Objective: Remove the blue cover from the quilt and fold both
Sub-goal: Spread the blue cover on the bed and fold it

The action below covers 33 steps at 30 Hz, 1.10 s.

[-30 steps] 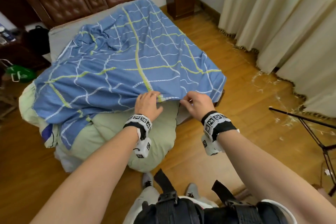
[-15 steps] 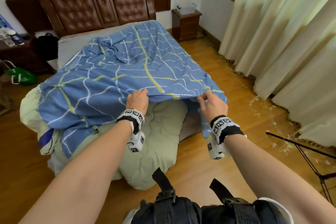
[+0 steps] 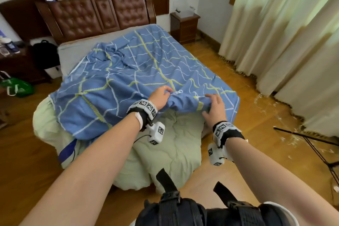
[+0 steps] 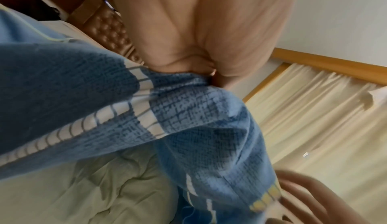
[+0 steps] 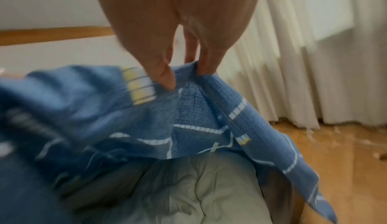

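The blue cover [image 3: 128,71] with yellow and white lines lies spread over the bed, its near edge bunched up and pushed back. Under it the pale green quilt [image 3: 170,145] hangs off the foot of the bed. My left hand [image 3: 161,96] grips a bunch of the cover's near edge [image 4: 188,95]. My right hand [image 3: 215,105] pinches the same edge further right, fingers curled into the cloth [image 5: 188,82]. The quilt [image 5: 209,194] shows below the lifted cover in both wrist views.
A brown padded headboard [image 3: 99,13] stands at the far end. A wooden nightstand [image 3: 184,25] is at the back right, cream curtains [image 3: 286,42] on the right. A black tripod leg [image 3: 311,145] crosses the wooden floor [image 3: 256,134]. A green bag [image 3: 16,88] lies on the left.
Both hands have pushed the cover's near edge away up the bed, bunching it. More of the green quilt is uncovered at the foot, and the head view has lifted.
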Motion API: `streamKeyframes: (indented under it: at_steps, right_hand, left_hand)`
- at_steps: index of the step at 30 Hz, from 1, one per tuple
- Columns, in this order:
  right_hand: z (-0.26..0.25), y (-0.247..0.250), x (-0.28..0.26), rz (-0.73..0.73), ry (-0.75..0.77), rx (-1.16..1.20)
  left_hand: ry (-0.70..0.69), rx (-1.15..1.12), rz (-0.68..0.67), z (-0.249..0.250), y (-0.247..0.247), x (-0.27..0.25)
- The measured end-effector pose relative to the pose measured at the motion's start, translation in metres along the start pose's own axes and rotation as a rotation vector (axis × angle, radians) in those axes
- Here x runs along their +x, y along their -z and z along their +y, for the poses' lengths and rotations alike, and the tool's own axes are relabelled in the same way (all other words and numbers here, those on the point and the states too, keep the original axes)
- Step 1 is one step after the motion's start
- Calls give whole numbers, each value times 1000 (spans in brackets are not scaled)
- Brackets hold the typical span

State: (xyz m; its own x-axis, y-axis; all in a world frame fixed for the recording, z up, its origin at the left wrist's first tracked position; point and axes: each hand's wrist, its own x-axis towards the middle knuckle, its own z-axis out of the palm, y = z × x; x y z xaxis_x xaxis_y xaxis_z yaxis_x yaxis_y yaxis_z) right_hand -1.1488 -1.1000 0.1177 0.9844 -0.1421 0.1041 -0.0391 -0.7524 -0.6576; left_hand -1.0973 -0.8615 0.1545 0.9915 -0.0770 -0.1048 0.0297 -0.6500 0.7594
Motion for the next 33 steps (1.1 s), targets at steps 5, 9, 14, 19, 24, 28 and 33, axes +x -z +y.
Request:
streamKeyframes:
  at_steps: [5,9,14,19,24,28,33]
  right_hand:
    - [-59,-38,-9,-148,191,-306]
    - [-78,-45,-2,-61,32,-76]
    - [-77,-33,0,-3,52,53]
    - [-89,-25,-6,28,165,47]
    - [-83,-6,-9,-65,183,57]
    - [-70,13,0,-95,213,58]
    - [-32,28,17,-28,119,-157]
  left_hand:
    - [-61,-10,-65,6,15,-8]
    - [-152,67,33,-3,33,-24]
    - [-89,535,102,-39,36,-49]
    - [-102,413,-51,-65,-14,-44]
    - [-50,492,182,-49,-39,-25]
    - [-107,525,399,-38,-42,-6]
    - [-130,417,283,-27,-39,-1]
